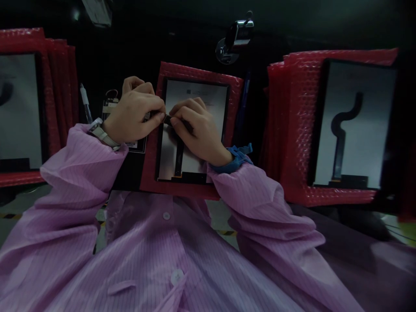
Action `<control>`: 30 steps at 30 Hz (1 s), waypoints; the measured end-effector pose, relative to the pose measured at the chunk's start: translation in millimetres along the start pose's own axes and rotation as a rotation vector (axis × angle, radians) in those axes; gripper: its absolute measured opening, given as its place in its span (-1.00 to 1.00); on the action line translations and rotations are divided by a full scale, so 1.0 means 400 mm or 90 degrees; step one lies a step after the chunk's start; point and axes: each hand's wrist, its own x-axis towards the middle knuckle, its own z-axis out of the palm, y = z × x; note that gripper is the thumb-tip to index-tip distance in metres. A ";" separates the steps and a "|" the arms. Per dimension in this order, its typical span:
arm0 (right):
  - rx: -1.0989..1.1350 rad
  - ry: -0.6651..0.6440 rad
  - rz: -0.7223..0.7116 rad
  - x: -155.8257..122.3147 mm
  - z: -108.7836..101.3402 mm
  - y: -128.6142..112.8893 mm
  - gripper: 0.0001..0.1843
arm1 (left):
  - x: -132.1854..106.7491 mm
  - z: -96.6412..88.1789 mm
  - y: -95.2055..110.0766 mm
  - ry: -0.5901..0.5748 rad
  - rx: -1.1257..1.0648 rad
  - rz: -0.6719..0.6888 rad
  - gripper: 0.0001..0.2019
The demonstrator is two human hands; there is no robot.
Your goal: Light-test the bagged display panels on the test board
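A display panel (212, 97) lies face down on a red bubble-wrap sheet (233, 117) in front of me. From its lower edge a black flex cable (179, 158) rises toward both hands. My right hand (199, 130), over the panel, pinches the cable near its free end between thumb and fingers. My left hand (134, 110) comes in from the left, thumb and forefinger closed at the tip of that same end. The exact joint between the fingertips is too small to make out. Partly under my left hand sits a small circuit board (110, 103) with thin wires.
Stacks of red bubble wrap stand on both sides, topped by a left panel (21, 117) and a right panel (370, 125). A white pen (86, 102) and a blue pen (244, 97) flank the work. Behind is a shiny metal tally counter (242, 32).
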 end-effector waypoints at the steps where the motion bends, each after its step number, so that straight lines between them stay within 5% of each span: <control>1: 0.003 0.000 0.002 0.000 0.000 0.000 -0.69 | 0.001 0.000 0.001 -0.007 0.000 -0.006 -0.76; 18: 0.014 0.001 -0.038 0.002 -0.003 0.007 -0.67 | -0.001 0.002 -0.011 0.002 -0.010 0.027 -0.67; 30: 0.012 -0.027 -0.010 0.000 -0.006 -0.003 -0.61 | -0.001 0.003 -0.003 0.059 -0.085 0.034 -0.80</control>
